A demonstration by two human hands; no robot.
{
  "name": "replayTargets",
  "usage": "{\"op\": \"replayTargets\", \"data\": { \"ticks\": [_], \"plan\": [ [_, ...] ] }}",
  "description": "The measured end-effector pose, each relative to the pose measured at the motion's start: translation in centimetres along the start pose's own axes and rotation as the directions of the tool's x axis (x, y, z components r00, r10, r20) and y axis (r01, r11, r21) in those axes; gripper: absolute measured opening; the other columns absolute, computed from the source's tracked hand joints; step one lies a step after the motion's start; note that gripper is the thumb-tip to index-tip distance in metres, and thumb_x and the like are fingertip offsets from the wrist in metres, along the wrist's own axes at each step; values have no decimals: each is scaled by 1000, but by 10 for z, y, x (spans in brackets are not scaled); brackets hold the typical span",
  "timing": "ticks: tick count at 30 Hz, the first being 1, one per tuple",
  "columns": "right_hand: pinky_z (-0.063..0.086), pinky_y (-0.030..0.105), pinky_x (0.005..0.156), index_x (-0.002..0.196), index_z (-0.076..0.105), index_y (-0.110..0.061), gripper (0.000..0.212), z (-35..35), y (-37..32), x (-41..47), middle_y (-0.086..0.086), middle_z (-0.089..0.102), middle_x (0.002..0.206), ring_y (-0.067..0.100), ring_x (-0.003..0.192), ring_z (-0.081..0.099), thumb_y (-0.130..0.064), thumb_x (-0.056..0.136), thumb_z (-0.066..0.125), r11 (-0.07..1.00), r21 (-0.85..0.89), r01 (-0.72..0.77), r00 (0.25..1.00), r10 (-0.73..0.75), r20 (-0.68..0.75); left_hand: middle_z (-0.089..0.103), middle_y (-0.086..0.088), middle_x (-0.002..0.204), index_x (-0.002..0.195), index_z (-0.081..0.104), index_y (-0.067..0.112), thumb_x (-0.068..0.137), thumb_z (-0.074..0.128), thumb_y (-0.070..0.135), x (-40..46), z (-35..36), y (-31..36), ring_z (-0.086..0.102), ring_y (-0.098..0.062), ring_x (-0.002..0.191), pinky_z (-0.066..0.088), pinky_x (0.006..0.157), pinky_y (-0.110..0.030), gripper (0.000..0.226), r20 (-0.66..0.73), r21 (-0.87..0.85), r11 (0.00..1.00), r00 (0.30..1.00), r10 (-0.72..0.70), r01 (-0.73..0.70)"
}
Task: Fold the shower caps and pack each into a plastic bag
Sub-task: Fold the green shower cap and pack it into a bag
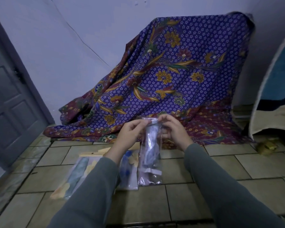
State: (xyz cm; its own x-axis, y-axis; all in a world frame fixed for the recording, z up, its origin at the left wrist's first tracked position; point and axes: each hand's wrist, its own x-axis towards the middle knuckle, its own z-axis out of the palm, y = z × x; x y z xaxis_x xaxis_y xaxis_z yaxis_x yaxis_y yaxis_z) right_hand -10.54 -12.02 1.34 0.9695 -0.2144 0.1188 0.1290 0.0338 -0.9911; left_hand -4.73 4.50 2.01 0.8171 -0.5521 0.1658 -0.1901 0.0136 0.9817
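in the head view, your left hand (130,134) and right hand (173,130) pinch the top of the plastic bag (150,155) at twelve o'clock, likely to seal the folded shower cap (150,145) hanging inside, above packed bags (128,170) at seven o'clock on the floor.

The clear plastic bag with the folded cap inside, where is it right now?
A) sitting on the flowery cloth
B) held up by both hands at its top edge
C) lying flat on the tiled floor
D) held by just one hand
B: the left hand and the right hand both pinch the top edge of the clear plastic bag, which hangs above the tiled floor.
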Motion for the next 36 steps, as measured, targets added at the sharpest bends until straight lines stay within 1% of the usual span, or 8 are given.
{"op": "replayTargets", "data": {
  "ticks": [5,12,17,20,24,27,30,36],
  "plan": [
    [56,27,59,96,61,-12,6,8,6,-8,6,62,87,14,69,63,-11,94,55,992,-105,63,993,-73,-95,71,-8,83,95,71,13,83,70,8,0,8,-6,66,-16,74,57,68,-35,13,-106,30,999,994,-12,16],
    [57,30,56,108,58,-15,29,6,10,-13,10,66,95,15,71,67,4,86,62,999,-7,48,982,-49,-185,69,-2,75,102,54,23,79,73,3,-2,18,-9,63,-13,68,52,59,-28,36,-185,-32,999,982,-22,16],
    [52,30,76,97,62,-21,13,-5,0,-26,1,65,98,18,92,62,-32,91,59,978,-205,44,962,-97,-256,72,1,89,95,64,12,80,68,-4,-7,17,-4,69,-8,85,54,72,-19,23,-192,-63,994,979,70,-84],
    [50,27,62,96,64,-17,55,-12,-6,-28,5,68,92,20,77,63,-65,88,40,916,-240,-320,924,246,-294,73,2,98,84,66,12,76,69,-10,-14,20,-16,68,-14,98,54,81,-23,23,-155,-85,992,985,77,-91],
    [46,24,53,96,68,-2,23,-15,2,-32,14,69,84,19,65,60,-22,84,69,837,-162,-522,844,480,-239,67,8,110,94,67,17,79,63,-11,-36,31,-38,62,-13,108,49,95,-24,32,-3,136,987,996,91,-90],
    [52,29,67,86,67,-7,8,-28,20,-37,11,69,89,21,75,63,-8,80,71,806,-313,-502,843,376,-385,50,4,136,125,56,29,82,62,34,-48,30,-56,41,-19,130,32,105,-27,43,-42,692,722,999,23,12],
    [53,33,71,76,62,-13,10,-32,36,-46,10,67,88,21,74,62,-7,81,68,737,-393,-550,814,365,-453,16,0,158,147,25,34,67,51,81,-57,31,-76,12,-27,145,8,113,-50,96,-125,869,427,947,-297,249],
    [50,30,73,76,60,-15,8,-34,60,-66,7,64,87,21,79,60,-10,82,62,655,-449,-608,782,399,-479,8,-1,160,151,7,32,66,55,72,-64,39,-91,-1,-32,146,1,115,-56,106,-113,886,396,941,-319,241]
  ]
}}
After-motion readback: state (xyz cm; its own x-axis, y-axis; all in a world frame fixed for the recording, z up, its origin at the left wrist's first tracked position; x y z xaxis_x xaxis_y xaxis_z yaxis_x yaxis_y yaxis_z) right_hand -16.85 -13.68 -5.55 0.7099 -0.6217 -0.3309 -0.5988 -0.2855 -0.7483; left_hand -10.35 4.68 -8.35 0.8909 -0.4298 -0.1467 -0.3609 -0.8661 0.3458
